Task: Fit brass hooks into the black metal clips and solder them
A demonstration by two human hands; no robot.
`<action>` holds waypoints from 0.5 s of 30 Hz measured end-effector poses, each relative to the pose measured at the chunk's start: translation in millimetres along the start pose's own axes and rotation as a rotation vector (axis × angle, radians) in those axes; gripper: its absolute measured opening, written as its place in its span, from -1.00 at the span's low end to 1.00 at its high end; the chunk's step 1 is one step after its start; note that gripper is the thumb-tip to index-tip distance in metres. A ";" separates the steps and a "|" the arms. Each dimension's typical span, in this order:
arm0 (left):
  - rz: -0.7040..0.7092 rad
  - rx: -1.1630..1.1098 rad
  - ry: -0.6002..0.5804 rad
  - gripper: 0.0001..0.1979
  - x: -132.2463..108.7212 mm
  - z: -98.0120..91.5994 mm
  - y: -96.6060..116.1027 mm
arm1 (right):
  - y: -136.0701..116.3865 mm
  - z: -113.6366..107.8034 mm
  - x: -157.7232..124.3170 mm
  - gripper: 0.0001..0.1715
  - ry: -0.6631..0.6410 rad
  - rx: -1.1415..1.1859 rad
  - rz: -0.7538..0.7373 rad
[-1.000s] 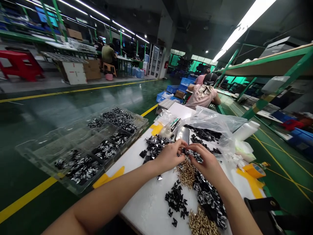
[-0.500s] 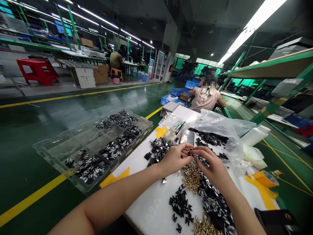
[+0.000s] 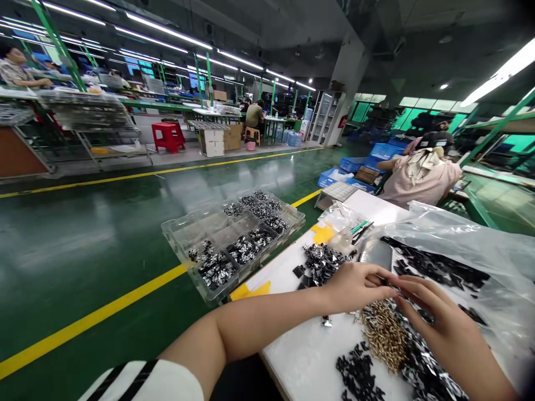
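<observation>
Over the white tabletop (image 3: pixel 292 356), my left hand (image 3: pixel 361 285) and my right hand (image 3: pixel 438 312) meet at their fingertips. Both are closed in a pinch around something small that the fingers mostly hide. Just below them lies a heap of small gold-coloured metal pieces (image 3: pixel 384 331). Shiny black and silver pieces (image 3: pixel 430 356) spread under my right hand and wrist. Beyond my left hand is another pile of glossy black pieces (image 3: pixel 324 262). Small matte black pieces (image 3: pixel 357 370) lie nearer the front edge.
A clear compartment box (image 3: pixel 236 239) with black and silver pieces stands left of the table. Clear plastic sheeting (image 3: pixel 468 228) covers the far right, near tweezers (image 3: pixel 363 231) and a metal plate (image 3: pixel 376 255). A person (image 3: pixel 422 172) sits beyond, beside blue crates (image 3: pixel 384 153).
The camera view has turned left, so the table and hands appear further right and a striped sleeve shows. My hands keep their fingertips together over the same spot.
</observation>
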State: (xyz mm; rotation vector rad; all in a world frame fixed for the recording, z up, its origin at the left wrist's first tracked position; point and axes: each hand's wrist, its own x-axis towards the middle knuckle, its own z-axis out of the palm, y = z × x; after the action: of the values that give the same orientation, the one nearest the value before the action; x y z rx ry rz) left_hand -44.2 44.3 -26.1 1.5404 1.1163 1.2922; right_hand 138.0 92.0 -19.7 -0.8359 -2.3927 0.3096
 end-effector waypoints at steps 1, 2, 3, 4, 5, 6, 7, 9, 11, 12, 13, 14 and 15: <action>-0.008 0.017 -0.004 -0.65 0.1 -0.4 0.7 | -1.5 0.1 -0.1 -0.67 0.005 0.029 0.015; -0.011 0.035 -0.004 -0.65 0.2 -0.9 1.3 | -1.8 0.2 -0.2 -0.66 0.006 0.051 0.026; -0.009 0.052 0.001 -0.66 0.4 -1.4 1.6 | -0.8 0.3 -0.4 -0.65 0.007 0.062 0.031; -0.002 0.066 0.008 -0.66 0.7 -1.9 1.7 | 1.2 0.2 -0.8 -0.65 0.005 0.060 0.035; 0.008 0.076 0.015 -0.67 1.0 -2.4 1.5 | 3.8 -0.1 -1.2 -0.64 -0.002 0.045 0.042; 0.019 0.083 0.019 -0.67 1.4 -2.8 1.1 | 6.4 -0.5 -1.5 -0.63 -0.010 0.028 0.051; 0.029 0.087 0.018 -0.68 1.8 -3.1 0.6 | 8.7 -1.0 -1.7 -0.62 -0.019 0.015 0.059; 0.041 0.093 0.007 -0.68 2.4 -3.7 -0.8 | 11.0 -2.3 -1.5 -0.61 -0.034 0.005 0.065; 0.052 0.101 -0.005 -0.68 2.7 -4.0 -2.2 | 10.5 -3.5 -0.9 -0.63 -0.043 0.001 0.044; 0.061 0.104 -0.010 -0.67 2.7 -4.1 -2.7 | 9.9 -4.0 -0.7 -0.65 -0.041 0.000 0.031; 0.069 0.107 -0.013 -0.66 2.6 -4.1 -3.0 | 9.7 -4.3 -0.8 -0.66 -0.040 -0.001 0.021; 0.076 0.111 -0.016 -0.66 2.3 -4.0 -3.1 | 10.0 -4.5 -1.1 -0.67 -0.043 0.003 0.017; 0.082 0.116 -0.017 -0.65 2.0 -3.9 -2.9 | 11.2 -4.4 -1.9 -0.67 -0.049 0.012 0.022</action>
State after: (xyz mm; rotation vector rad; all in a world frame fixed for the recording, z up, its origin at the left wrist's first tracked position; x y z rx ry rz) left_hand -48.2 47.2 -27.8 1.6955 1.1452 1.2853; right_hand 147.3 99.6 -21.3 -0.8593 -2.4257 0.3567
